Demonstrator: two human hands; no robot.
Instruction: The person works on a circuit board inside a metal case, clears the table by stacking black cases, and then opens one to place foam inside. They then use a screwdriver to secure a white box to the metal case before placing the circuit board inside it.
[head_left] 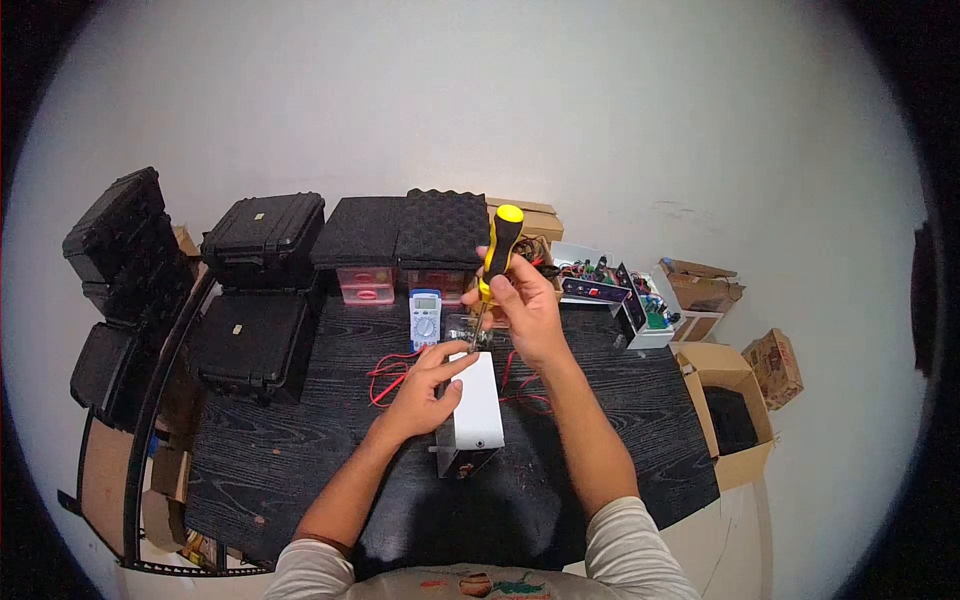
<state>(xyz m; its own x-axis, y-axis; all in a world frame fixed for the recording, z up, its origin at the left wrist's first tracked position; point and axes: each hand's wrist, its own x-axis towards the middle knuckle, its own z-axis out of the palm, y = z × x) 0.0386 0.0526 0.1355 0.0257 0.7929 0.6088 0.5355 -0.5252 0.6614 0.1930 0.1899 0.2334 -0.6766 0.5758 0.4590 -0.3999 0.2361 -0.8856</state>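
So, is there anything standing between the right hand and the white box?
Only the screwdriver, held in the right hand, and fingers of the left hand near its tip, at the white box's far end.

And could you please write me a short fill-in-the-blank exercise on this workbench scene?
1. The right hand holds a screwdriver with its tip pointing ____.
2. The left hand touches a case whose top is ____.
3. The test leads near the multimeter are coloured ____.
4. An open cardboard box is on the ____ side of the table.

Missing words: down; white; red; right.
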